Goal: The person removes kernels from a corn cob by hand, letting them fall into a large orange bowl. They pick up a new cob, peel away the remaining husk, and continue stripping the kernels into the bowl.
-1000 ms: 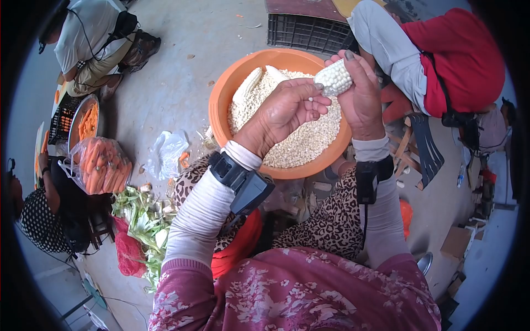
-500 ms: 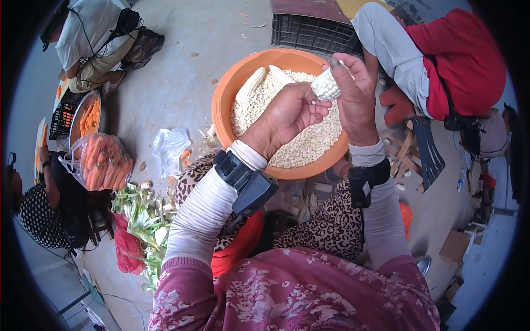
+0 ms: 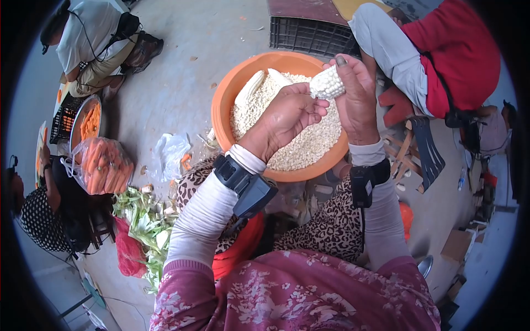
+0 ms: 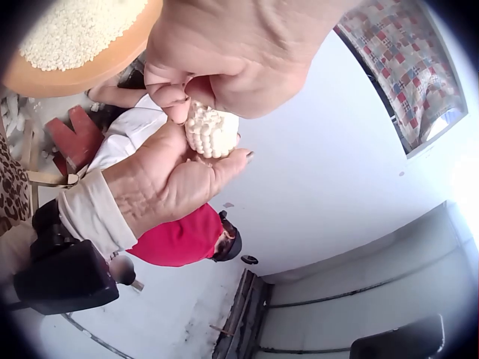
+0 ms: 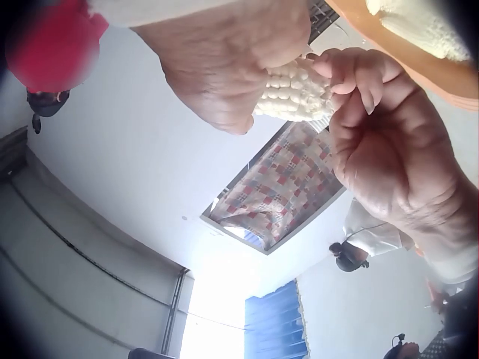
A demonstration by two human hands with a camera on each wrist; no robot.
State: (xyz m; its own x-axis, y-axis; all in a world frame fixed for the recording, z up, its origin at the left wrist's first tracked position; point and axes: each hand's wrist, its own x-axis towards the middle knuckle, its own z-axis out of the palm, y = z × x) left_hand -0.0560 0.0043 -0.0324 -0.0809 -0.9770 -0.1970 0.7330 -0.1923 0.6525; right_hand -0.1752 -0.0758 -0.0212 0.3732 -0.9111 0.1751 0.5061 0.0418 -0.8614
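Above an orange basin [image 3: 222,124] of loose white kernels [image 3: 301,149], my right hand [image 3: 358,102] grips a short white corn cob [image 3: 329,83], its thumb along the side. My left hand [image 3: 290,115] has its thumb and curled fingertips at the cob's near end, pinching there. In the right wrist view, rows of kernels cover the corn cob [image 5: 292,93], and fingers of the left hand [image 5: 397,138] press at its ragged end. The left wrist view shows the cob between both hands. Two longer cobs [image 3: 250,88] lie on the kernels in the basin.
A bag of carrots [image 3: 105,168], corn husks [image 3: 141,215] and a red mesh bag [image 3: 128,251] lie to the left. A black crate [image 3: 312,36] stands beyond the basin. Other people sit nearby, one in red [image 3: 458,55] at the right beside a wooden stool [image 3: 406,146].
Both hands have shifted slightly left and downward with the cob since a second ago. The right hand keeps its hold, while the left fingers move at the cob's end.
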